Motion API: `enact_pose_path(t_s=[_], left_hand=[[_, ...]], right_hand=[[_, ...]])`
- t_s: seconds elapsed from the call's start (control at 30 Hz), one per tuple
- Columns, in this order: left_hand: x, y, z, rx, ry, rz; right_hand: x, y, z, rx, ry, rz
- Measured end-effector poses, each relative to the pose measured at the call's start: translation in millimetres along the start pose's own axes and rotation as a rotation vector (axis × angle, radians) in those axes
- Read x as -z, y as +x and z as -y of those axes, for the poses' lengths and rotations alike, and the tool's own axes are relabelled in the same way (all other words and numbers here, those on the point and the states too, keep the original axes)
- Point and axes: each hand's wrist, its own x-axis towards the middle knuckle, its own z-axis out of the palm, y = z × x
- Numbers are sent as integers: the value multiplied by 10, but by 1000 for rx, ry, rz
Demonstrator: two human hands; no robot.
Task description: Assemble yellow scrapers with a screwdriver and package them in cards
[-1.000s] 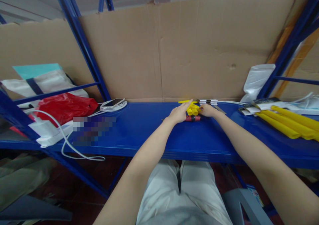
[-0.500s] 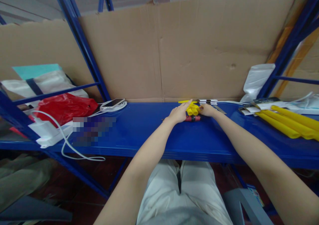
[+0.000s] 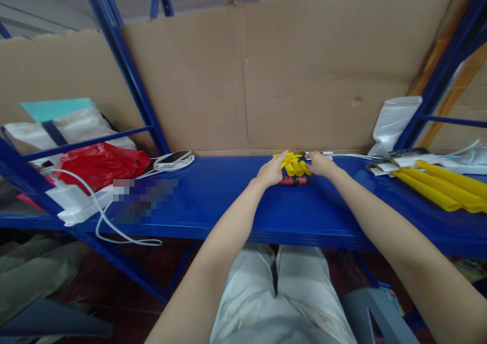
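Several short yellow tubes [image 3: 294,168] lie bunched on the blue shelf [image 3: 224,202], their open ends toward me. My left hand [image 3: 271,170] rests against the left side of the bunch, fingers stretched out and apart. On the other side, my right hand [image 3: 321,163] is at the right edge of the tubes, its fingers extended and loosely open; the fingertips are small and partly hidden. Just in front of the tubes lies a red-and-black screwdriver [image 3: 294,181], its left part covered by my left hand.
Long yellow tubes [image 3: 437,189] lie at the right beside packets. To the left are a phone [image 3: 175,157] on a coiled white cable, a red plastic bag [image 3: 101,165] and a white power strip [image 3: 81,209]. A cardboard panel [image 3: 247,80] closes off the back; blue posts stand either side.
My right hand has shifted slightly up and its fingers have loosened from the tubes. A tube at the right of the bunch now lies tilted. My left hand has moved a little left.
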Motion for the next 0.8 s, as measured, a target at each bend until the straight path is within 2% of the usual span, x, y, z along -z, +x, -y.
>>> enact_pose_path(t_s=[0.13, 0.4, 0.53, 0.67, 0.8], left_hand=[[1, 2, 55, 59, -6, -28], [0, 27, 140, 122, 92, -80], [-21, 45, 137, 111, 95, -96], [-39, 64, 101, 47, 64, -124], [-47, 83, 63, -54, -6, -176]], right_hand=[[126, -24, 20, 95, 5, -113], [168, -76, 85, 319, 61, -31], [150, -116, 141, 350, 160, -30], [137, -150, 222, 301, 436, -14], [154, -171, 325, 84, 889, 71]])
